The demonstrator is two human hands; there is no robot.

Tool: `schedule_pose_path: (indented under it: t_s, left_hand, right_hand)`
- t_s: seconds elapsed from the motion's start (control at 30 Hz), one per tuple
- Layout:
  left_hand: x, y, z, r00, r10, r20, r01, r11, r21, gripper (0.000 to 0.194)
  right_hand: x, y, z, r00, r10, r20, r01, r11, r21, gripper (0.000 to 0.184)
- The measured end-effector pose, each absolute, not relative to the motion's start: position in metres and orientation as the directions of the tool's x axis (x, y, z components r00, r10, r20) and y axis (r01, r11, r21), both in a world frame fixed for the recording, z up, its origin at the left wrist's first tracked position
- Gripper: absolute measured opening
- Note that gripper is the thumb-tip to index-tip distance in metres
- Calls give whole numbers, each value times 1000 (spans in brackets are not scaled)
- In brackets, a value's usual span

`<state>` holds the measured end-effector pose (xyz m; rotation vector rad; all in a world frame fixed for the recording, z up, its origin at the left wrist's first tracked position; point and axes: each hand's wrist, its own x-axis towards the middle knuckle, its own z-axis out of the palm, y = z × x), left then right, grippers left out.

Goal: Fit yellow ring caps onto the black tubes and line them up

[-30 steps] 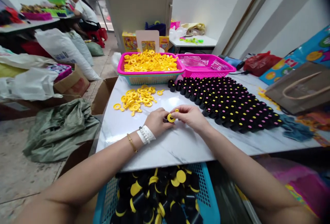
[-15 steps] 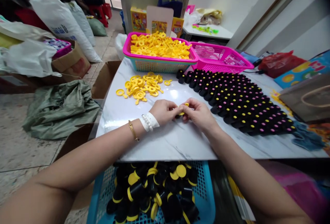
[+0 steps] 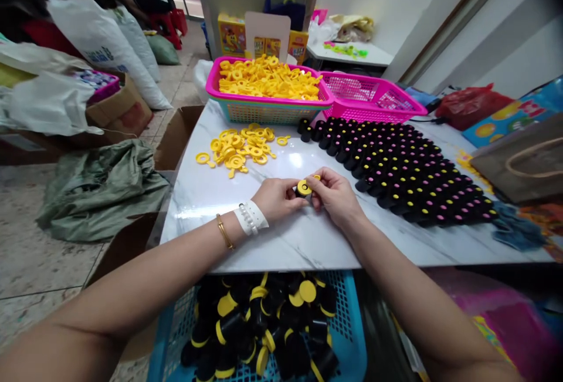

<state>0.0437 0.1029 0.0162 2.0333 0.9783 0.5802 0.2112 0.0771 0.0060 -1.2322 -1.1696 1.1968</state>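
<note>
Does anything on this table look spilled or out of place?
Nothing looks clearly damaged. Only the loose heap of yellow rings in front of the full pink basket looks untidy beside the rows of black pieces; whether it spilled, I cannot tell.

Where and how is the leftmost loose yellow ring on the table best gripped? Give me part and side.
Probably pinch the ring by its outer rim, coming from the left: it lies flat, its tab pointing rightward, with the pile on that side.
</note>
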Motion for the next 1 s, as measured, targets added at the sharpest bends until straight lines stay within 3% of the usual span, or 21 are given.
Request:
schedule_pose_path:
  t_s: [0.27,0.43,0.57,0.7,0.87,1.0]
  left_hand:
    - [46,105,15,598,798,67,480,-424,768,14]
    - [47,102,22,538,842,25,471,-326,820,37]
    - [51,105,27,530,847,43,453,-326,830,39]
    - [52,100,22,521,848,102,486,-392,781,31]
    - [49,99,12,575,815,75,502,-424,754,16]
    - [48,103,12,555,828,82,512,-417,751,15]
  right_hand:
    - [209,74,8,70,997,-21,40,-24,-999,28]
    - [208,73,9,78,997,-20,107,-29,-994,29]
    - [208,77,16,125,992,-28,132,-45,-990,30]
    - [211,74,15,89,994,-57,87,-64,-994,30]
    - [214,70,7,-25,994,-109,54,-107,-993,30]
    - [213,71,8,4,994,-113,11,-113,-994,30]
